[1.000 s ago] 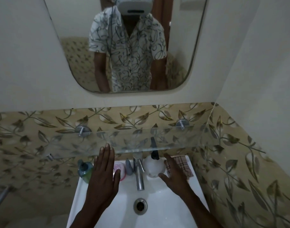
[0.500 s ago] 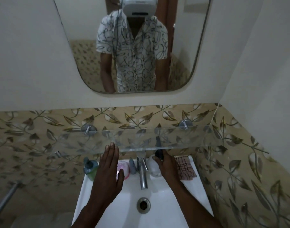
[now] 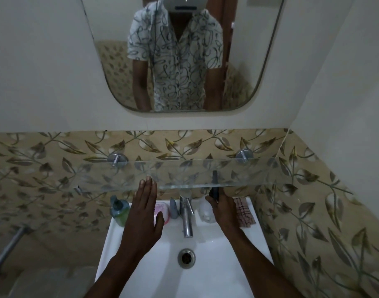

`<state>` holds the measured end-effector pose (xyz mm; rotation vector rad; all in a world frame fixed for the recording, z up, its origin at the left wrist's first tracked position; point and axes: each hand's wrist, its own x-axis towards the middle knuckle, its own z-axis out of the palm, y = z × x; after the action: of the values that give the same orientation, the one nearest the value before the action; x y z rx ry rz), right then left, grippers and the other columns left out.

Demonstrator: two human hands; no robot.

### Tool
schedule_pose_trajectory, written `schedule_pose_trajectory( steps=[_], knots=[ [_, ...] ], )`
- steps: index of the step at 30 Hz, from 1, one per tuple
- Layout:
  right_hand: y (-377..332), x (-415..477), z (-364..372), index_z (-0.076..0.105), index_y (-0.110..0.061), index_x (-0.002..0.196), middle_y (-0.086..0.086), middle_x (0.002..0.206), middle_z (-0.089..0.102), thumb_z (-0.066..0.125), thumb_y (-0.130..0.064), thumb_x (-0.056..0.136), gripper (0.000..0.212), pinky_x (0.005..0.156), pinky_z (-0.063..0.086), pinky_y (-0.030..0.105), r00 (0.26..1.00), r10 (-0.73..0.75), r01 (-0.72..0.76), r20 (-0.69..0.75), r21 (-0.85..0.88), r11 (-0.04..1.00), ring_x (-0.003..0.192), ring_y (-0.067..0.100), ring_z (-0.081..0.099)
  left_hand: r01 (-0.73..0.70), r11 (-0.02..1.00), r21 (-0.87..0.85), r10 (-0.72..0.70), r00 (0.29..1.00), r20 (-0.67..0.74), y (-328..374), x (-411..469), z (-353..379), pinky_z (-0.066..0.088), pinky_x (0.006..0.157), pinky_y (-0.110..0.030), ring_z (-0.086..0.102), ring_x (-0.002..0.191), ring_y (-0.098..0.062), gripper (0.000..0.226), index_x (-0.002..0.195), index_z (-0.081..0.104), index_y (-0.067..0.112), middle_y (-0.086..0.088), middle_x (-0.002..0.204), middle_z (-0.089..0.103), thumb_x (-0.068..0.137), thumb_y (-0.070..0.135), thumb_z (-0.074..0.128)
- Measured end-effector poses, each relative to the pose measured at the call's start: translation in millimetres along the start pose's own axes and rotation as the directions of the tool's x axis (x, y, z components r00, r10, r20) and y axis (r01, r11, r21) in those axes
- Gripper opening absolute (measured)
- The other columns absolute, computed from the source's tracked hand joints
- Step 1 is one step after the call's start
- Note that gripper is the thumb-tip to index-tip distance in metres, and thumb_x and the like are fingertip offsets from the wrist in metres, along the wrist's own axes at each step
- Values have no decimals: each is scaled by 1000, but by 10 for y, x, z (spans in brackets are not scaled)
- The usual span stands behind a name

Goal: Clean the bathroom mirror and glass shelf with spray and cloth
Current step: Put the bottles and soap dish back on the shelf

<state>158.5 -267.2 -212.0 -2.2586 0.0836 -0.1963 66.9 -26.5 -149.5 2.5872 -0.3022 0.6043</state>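
Half the spray bottle point(image 3: 207, 208) seemingly hides behind right hand point(image 3: 224, 208).

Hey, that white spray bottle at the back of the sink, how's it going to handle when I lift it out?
The spray bottle looks like rigid plastic, so it should keep its shape under the right hand. Its black trigger head reaches up behind the glass shelf, so it may knock the edge. How full it is can't be seen.

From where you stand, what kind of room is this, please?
Most likely a small home bathroom: a white sink with a metal tap, a wall mirror above, and a glass shelf on leaf-patterned tiles.
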Motion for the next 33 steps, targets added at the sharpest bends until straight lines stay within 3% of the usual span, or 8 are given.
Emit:
schedule_pose_trajectory(
  steps=[6, 9, 11, 14, 18, 22, 29, 33],
  knots=[
    [37, -15, 33, 57, -7, 125, 20, 112, 69, 72, -20, 87, 43, 88, 50, 35, 999, 28, -31, 32, 106, 994, 105, 33, 65, 23, 995, -100, -27, 999, -41, 25, -40, -91, 15, 123, -39, 9, 152, -24, 64, 151, 23, -4, -17, 162, 17, 96, 20, 45],
    [36, -147, -33, 53, 0, 131, 21, 125, 62, 71, -13, 88, 49, 100, 47, 50, 998, 49, -43, -40, 142, 989, 118, 35, 58, 149, 975, -166, -178, 967, -179, -53, -252, -108, 21, 117, -18, 25, 147, -18, 59, 146, 38, -1, -14, 156, 34, 89, 7, 54],
    [-43, -356, -59, 60, -3, 111, 18, 104, 66, 61, -21, 93, 26, 84, 52, 45, 973, 48, -15, -227, 143, 990, 99, 36, 62, 310, 919, -242, -375, 876, -303, -161, -443, -87, 28, 109, -11, 43, 131, -22, 48, 134, 53, 1, -16, 138, 50, 87, 9, 55],
    [-369, -854, -22, 48, -25, 82, -1, 72, 51, 55, -30, 86, 10, 62, 37, 20, 922, -37, 110, -385, 168, 980, 68, 14, 49, 549, 780, -299, -625, 691, -363, -429, -582, 19, 43, 95, -43, 52, 105, -39, 35, 115, 57, -5, -20, 108, 54, 83, 9, 64],
    [-800, -1234, 471, 59, -22, 86, -14, 72, 53, 62, -13, 85, 10, 67, 38, 2, 926, -333, 364, -178, 189, 912, 66, -6, 50, 746, 527, -408, -834, 547, -77, -838, -455, 49, 44, 102, -45, 49, 124, -43, 83, 133, 47, -10, -21, 125, 56, 65, 10, 89],
    [-1083, -1104, 1046, 67, -9, 112, 4, 105, 68, 63, -1, 86, 27, 86, 54, 25, 898, -422, 405, 120, 146, 903, 99, 16, 68, 721, 509, -470, -765, 629, 137, -1124, -203, 99, 56, 81, -35, 66, 104, -37, 67, 115, 60, 0, -11, 100, 70, 62, 34, 85],
    [-1164, -870, 1598, 19, -7, 153, 5, 162, 19, 62, -35, 93, 80, 119, 7, 19, 798, -290, 347, 529, -9, 938, 151, 16, 18, 696, 567, -440, -756, 652, 57, -1135, -269, 8, 55, 74, -35, 70, 86, -24, 37, 96, 62, 19, -1, 85, 70, 67, 21, 84],
    [-1322, -1186, 1425, 30, -27, 147, -7, 149, 43, 74, -53, 78, 86, 115, 31, 20, 771, -352, 286, 531, 204, 936, 139, 6, 39, 711, 520, -474, -798, 602, 27, -794, -466, -363, 57, 75, -33, 70, 79, -7, 37, 83, 64, 33, 14, 77, 71, 56, 53, 80]
  ],
)
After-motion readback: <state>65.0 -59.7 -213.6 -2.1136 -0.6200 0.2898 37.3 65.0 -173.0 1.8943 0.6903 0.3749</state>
